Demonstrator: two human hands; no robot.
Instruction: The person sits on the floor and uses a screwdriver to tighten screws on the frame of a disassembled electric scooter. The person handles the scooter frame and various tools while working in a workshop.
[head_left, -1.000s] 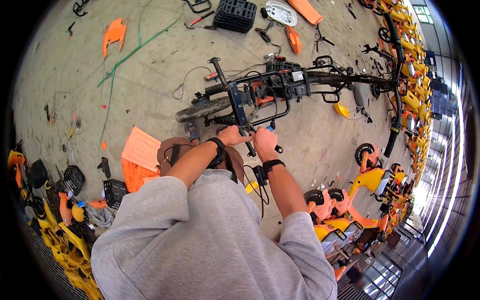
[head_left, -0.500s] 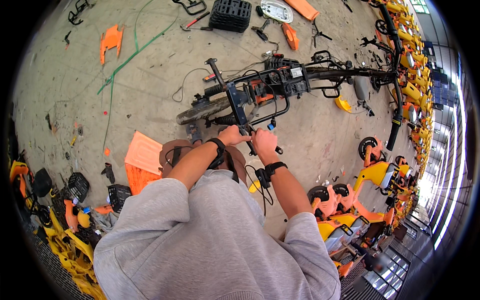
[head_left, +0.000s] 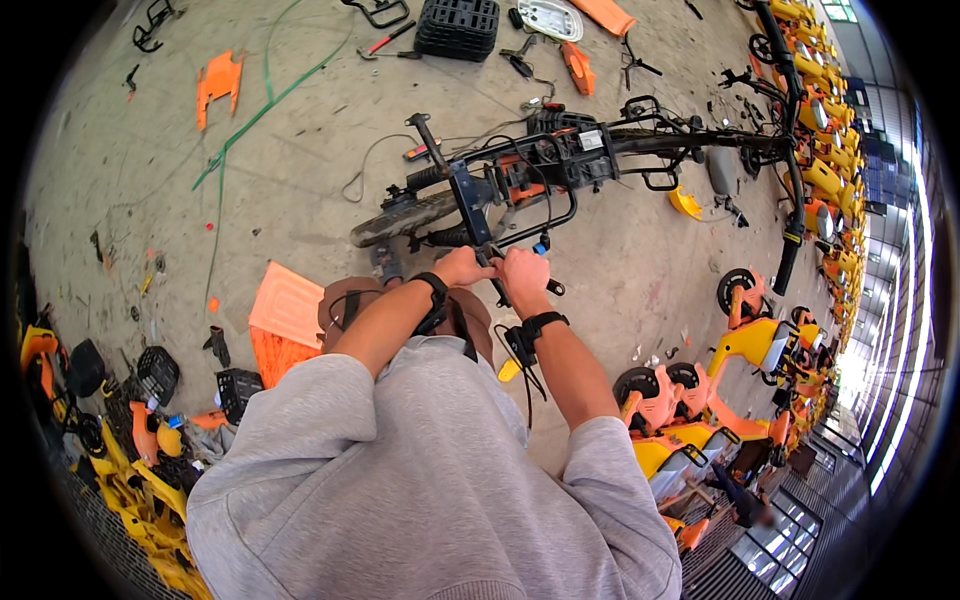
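Observation:
A stripped electric bike [head_left: 575, 155] with a black frame lies across the floor before me, its rear wheel [head_left: 405, 220] at the left. My left hand [head_left: 465, 267] is closed at the near end of the frame's dark crossbar [head_left: 468, 203]. Pressed close beside it, my right hand [head_left: 524, 278] is curled into a fist at that same end. What the fingers grip is hidden under them. A short black end piece [head_left: 555, 287] sticks out to the right of my right fist. A blue-tipped connector [head_left: 541, 246] hangs just beyond it.
The bike's handlebar [head_left: 791, 200] reaches far right. An orange panel [head_left: 290, 305] lies by my left leg. A black crate [head_left: 457, 30] and a red-handled hammer [head_left: 390, 40] lie at the back. Yellow and orange bikes [head_left: 700, 410] stand at right; a person [head_left: 740, 495] is beyond.
Both hands have shifted slightly left with the crossbar's end, still close together. The person at the lower right has changed position.

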